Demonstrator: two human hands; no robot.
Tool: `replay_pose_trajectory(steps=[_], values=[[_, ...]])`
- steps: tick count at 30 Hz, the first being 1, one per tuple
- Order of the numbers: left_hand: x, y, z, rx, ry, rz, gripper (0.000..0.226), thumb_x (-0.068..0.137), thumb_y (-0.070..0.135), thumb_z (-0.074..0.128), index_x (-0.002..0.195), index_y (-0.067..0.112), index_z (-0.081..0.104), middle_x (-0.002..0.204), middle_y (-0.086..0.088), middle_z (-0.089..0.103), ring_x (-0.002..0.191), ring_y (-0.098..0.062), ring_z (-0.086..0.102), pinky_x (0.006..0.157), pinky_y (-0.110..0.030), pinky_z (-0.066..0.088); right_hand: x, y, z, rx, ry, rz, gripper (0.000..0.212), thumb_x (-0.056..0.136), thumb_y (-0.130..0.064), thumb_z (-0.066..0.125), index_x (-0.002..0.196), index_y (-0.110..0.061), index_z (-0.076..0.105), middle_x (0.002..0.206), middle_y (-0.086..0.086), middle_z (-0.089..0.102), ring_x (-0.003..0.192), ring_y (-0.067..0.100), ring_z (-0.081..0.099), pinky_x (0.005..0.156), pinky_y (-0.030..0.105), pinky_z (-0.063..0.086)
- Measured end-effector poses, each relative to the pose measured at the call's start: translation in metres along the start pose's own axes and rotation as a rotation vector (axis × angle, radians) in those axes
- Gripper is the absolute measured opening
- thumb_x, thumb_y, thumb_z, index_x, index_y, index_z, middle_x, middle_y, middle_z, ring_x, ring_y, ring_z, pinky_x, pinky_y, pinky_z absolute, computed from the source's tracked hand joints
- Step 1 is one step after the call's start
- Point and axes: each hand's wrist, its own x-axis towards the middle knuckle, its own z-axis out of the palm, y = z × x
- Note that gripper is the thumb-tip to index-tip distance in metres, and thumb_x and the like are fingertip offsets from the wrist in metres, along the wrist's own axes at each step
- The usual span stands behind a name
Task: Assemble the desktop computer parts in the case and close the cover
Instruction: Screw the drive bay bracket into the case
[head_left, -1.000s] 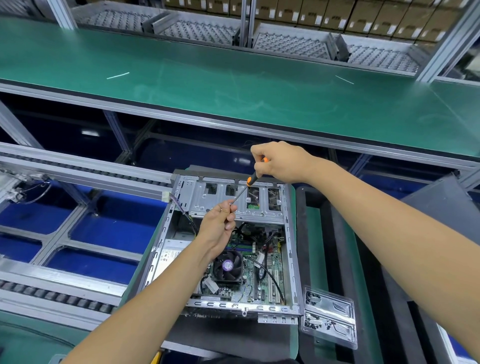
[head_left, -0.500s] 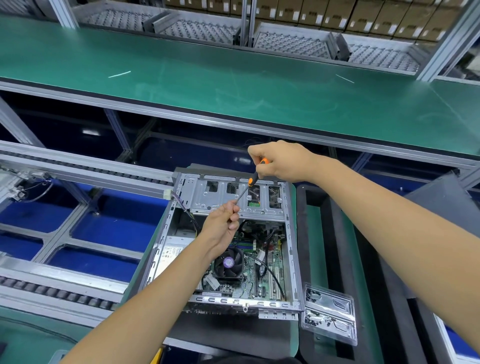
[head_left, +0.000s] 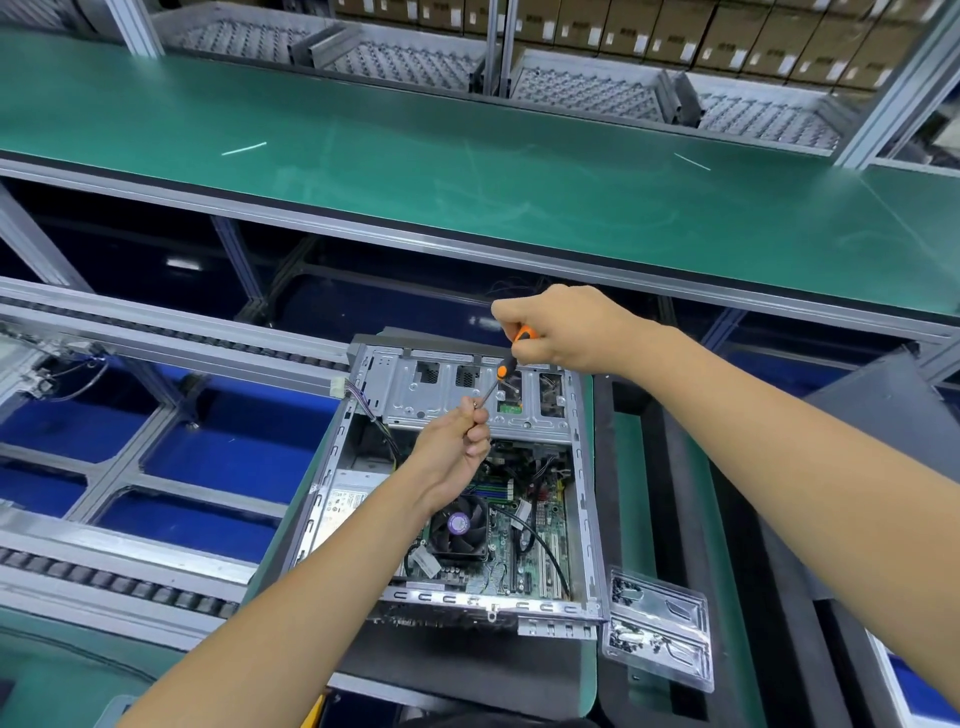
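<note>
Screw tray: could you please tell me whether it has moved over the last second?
No. The screw tray still lies beside the near right corner of the case, just as in the earlier pictures.

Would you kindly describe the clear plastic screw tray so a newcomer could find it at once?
Start at the open grey metal computer case lying in the middle. Just beyond its near right corner, on the green mat, lies the clear plastic screw tray. It alone is transparent, with small dark screws in its pockets.
</note>
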Motion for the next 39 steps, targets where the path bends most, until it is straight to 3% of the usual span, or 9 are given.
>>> replay_pose_trajectory(steps=[7,17,26,39], values=[[-0.001,0.001,0.002,-0.063,-0.004,0.097,0.019,0.110,0.018,0.038,0.103,0.007,0.051,0.077,0.000,0.054,0.054,-0.005,0.040,0.045,-0.015,0.034,-0.001,0.006,-0.002,0.011,0.035,0.019,0.009,0.079,-0.036,0.046,0.080,-0.031,0.039,0.059,-0.003,0.052,0.053,0.014,0.042,0.052,0.030,0.024],[0.004,0.000,0.007,-0.167,-0.012,0.128,0.021,0.110,0.020,0.038,0.101,0.008,0.052,0.076,0.002,0.057,0.054,-0.005,0.042,0.045,-0.016,0.035,0.002,0.007,-0.010,0.066,0.035,0.064,0.013,0.081,-0.039,0.050,0.080,-0.032,0.040,0.063,-0.006,0.055,0.057,0.011,0.045,0.053,0.031,0.026],[0.005,0.003,0.010,-0.255,-0.022,0.157,0.018,0.110,0.016,0.038,0.106,0.007,0.052,0.084,0.002,0.061,0.055,-0.003,0.043,0.045,-0.016,0.036,0.004,0.008,-0.015,0.196,0.009,0.153,0.016,0.077,-0.043,0.046,0.081,-0.027,0.046,0.084,-0.004,0.072,0.077,0.021,0.057,0.062,0.037,0.040],[0.009,0.005,0.011,-0.159,0.023,0.183,0.020,0.109,0.018,0.041,0.103,0.006,0.056,0.085,0.002,0.058,0.055,-0.003,0.041,0.044,-0.016,0.034,0.006,0.013,-0.012,0.274,0.023,0.179,0.009,0.086,-0.031,0.052,0.080,-0.025,0.049,0.084,-0.008,0.073,0.070,0.017,0.053,0.060,0.036,0.037]])
